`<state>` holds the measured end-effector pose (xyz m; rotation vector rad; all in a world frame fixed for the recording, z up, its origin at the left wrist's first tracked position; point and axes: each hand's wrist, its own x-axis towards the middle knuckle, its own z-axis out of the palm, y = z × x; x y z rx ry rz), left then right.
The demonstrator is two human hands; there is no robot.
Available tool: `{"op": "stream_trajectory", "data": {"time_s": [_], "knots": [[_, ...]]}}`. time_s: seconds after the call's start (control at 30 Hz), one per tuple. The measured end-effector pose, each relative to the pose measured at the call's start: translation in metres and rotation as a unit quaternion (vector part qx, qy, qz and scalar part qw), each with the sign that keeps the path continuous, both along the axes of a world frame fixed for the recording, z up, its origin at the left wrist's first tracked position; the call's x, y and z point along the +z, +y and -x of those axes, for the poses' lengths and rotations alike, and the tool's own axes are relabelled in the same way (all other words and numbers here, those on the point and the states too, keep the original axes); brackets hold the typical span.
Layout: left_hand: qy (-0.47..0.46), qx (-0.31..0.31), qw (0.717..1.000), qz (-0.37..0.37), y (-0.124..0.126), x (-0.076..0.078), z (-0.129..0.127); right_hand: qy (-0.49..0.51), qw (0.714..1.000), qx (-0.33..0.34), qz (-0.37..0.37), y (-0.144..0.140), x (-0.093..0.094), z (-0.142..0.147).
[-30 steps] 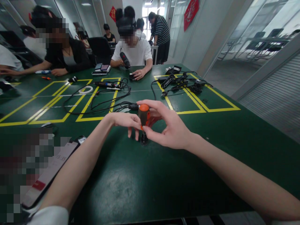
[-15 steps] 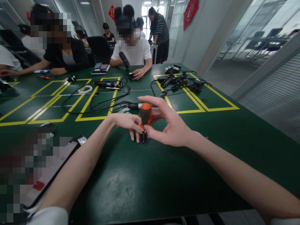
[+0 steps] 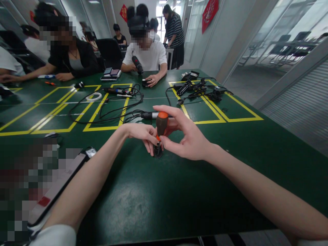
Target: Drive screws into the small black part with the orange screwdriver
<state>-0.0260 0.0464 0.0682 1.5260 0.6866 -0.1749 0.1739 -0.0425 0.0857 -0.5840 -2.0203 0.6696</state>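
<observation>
Near the centre of the frame, the right hand (image 3: 188,141) is gripping an upright, slightly tilted screwdriver (image 3: 162,125), its thumb and curled fingers closing round the brown and orange handle while the forefinger is stretching past the top. The tip is pointing down into a small round black part (image 3: 158,152), which is sitting on the green table (image 3: 179,194) just below the handle. The left hand (image 3: 142,132) is reaching in from the left, its fingers bending down beside the black part and its thumb lying close to the shaft; I cannot tell whether it is pinching either one.

A phone (image 3: 60,182) is lying at lower left, partly behind the left forearm. Just behind the hands, a black and silver cylinder (image 3: 150,115) is resting beside looping cables (image 3: 107,121). A pile of cords (image 3: 192,89) is lying at upper right of centre. At top centre, a person in a white shirt (image 3: 156,54) is holding a black tool (image 3: 137,65).
</observation>
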Motion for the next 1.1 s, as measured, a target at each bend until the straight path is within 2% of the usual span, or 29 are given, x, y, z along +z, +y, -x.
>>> {"op": "stream_trajectory", "data": {"time_s": [0.33,0.83,1.1], "knots": [[-0.03,-0.029,0.999,0.006,0.008,-0.011,0.001,0.007,0.999,0.001,-0.045,0.001,0.0,0.0],[-0.031,-0.025,0.999,-0.003,0.004,-0.008,0.001,0.011,0.998,0.008,-0.053,-0.001,0.001,0.001],[-0.033,-0.023,0.999,0.001,0.004,-0.01,0.002,0.002,0.999,-0.031,-0.023,-0.007,0.002,0.005]]}}
